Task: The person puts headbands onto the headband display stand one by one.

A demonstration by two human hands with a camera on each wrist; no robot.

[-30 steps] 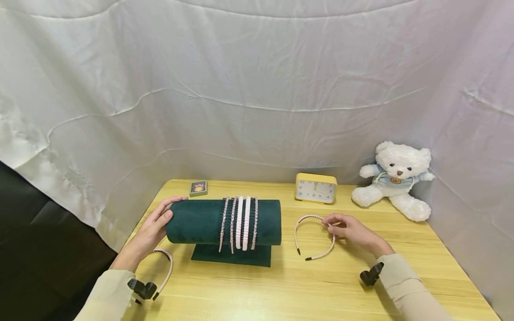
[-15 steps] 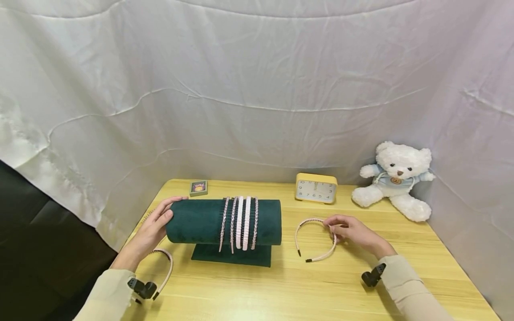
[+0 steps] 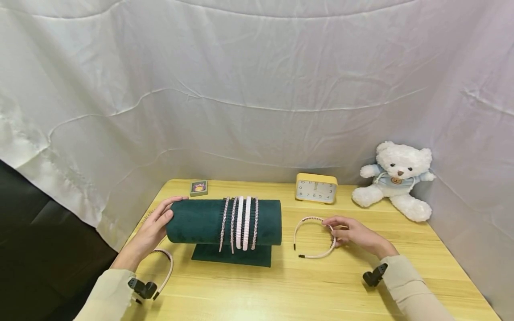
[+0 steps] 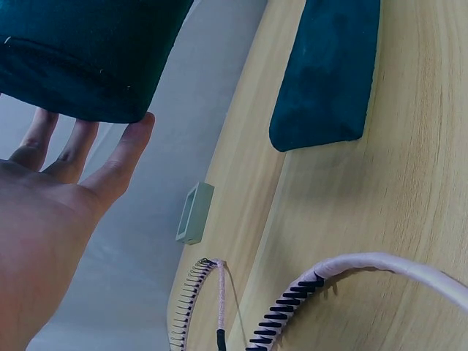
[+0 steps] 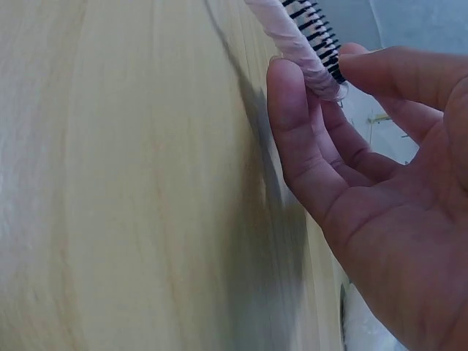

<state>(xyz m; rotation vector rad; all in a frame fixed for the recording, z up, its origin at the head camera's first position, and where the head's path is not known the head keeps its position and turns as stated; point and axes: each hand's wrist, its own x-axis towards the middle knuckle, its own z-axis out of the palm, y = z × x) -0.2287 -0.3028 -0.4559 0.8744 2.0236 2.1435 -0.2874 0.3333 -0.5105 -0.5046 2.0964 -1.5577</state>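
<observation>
My left hand touches the left end of a dark green velvet display roll, its thumb at the near edge and fingers reaching over the top. In the left wrist view, spread fingers meet the end of the roll. Several headbands, pink and braided, sit around the roll right of its middle. On the right, my right hand pinches a thin pink headband by its side, its black-tipped ends facing left and toward me. The right wrist view shows the headband's wrapped band and black teeth between thumb and fingers.
A pink headband lies beside my left forearm; another toothed headband lies farther back. Along the rear stand a small framed box, a yellow clock and a white teddy bear. Grey curtains enclose the table.
The pink headband in my right hand has turned slightly, its black-tipped ends swinging left and a little away from me. My right wrist has shifted slightly right; my left hand stays on the roll.
</observation>
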